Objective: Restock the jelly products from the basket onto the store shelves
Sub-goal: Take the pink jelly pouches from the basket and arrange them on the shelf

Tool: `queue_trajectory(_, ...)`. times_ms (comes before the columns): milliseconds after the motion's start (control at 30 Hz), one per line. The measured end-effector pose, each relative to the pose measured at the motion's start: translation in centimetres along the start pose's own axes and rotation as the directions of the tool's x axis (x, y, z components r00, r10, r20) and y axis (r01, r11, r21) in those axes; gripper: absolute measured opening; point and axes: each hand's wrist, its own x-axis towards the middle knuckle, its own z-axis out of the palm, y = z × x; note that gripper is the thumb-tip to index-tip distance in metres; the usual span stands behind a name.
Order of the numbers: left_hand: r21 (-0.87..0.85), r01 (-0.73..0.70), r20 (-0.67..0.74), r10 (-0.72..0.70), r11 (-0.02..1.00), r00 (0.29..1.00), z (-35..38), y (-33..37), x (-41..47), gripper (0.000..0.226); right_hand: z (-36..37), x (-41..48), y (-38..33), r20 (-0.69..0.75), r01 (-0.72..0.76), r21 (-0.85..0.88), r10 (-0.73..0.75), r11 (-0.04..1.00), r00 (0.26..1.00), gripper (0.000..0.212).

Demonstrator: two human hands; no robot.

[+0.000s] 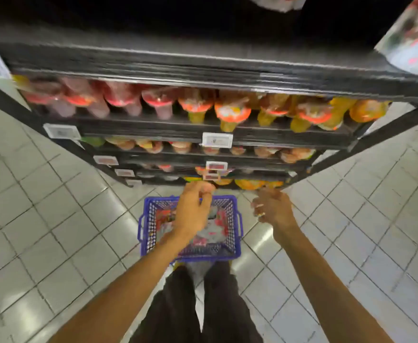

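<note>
A blue plastic basket [237, 226] stands on the floor in front of my feet, with red and white jelly packets [215, 231] inside it. My left hand [193, 214] hovers above the basket, fingers curled, with nothing visibly held. To the right of the basket, my right hand [272, 206] hangs with its fingers loosely apart and holds nothing. The black store shelf [203, 70] rises ahead, its tiers filled with rows of jelly cups [232, 112] in red, orange and yellow.
White price tags [217, 139] clip onto the shelf edges. A red and white bag [416, 38] hangs at the upper right, another bag [277, 1] at the top edge. Grey floor tiles [54, 219] spread on both sides. My dark trousers [203, 305] show below the basket.
</note>
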Motion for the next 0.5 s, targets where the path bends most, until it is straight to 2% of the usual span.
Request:
queue_trajectory(67,0.018,0.129,0.004,-0.129,0.992,0.992,1.2,-7.2,-1.4,0.015,2.0,2.6,5.8,0.018,-0.122,-0.004,0.122,0.992,0.992,0.025)
queue_trajectory(133,0.027,0.271,0.022,-0.272,0.962,0.962,2.4,-13.7,-2.6,0.014,3.9,5.2,11.5,-0.006,-0.202,-0.009,0.202,0.979,0.979,0.012)
queue_trajectory(200,0.039,0.407,0.044,-0.408,0.913,0.912,3.8,-19.5,-3.6,0.008,5.6,8.1,16.9,-0.043,-0.261,-0.066,0.259,0.963,0.965,0.019)
queue_trajectory(233,0.034,0.448,0.046,-0.449,0.893,0.892,4.6,-22.3,-3.9,0.013,6.5,9.6,19.4,-0.042,-0.288,-0.074,0.286,0.955,0.957,0.021)
queue_trajectory(333,0.122,0.548,0.091,-0.559,0.827,0.824,7.6,-31.0,-4.6,0.020,8.4,14.6,26.7,-0.046,-0.355,-0.091,0.353,0.930,0.935,0.025)
queue_trajectory(400,0.244,0.561,0.132,-0.600,0.791,0.789,9.7,-36.4,-4.7,0.022,9.5,18.0,31.0,-0.033,-0.356,-0.180,0.356,0.917,0.934,0.023)
queue_trajectory(500,0.308,0.599,0.113,-0.654,0.739,0.748,12.8,-42.9,-3.8,0.022,10.8,23.4,36.7,-0.051,-0.342,-0.275,0.341,0.899,0.939,0.025)
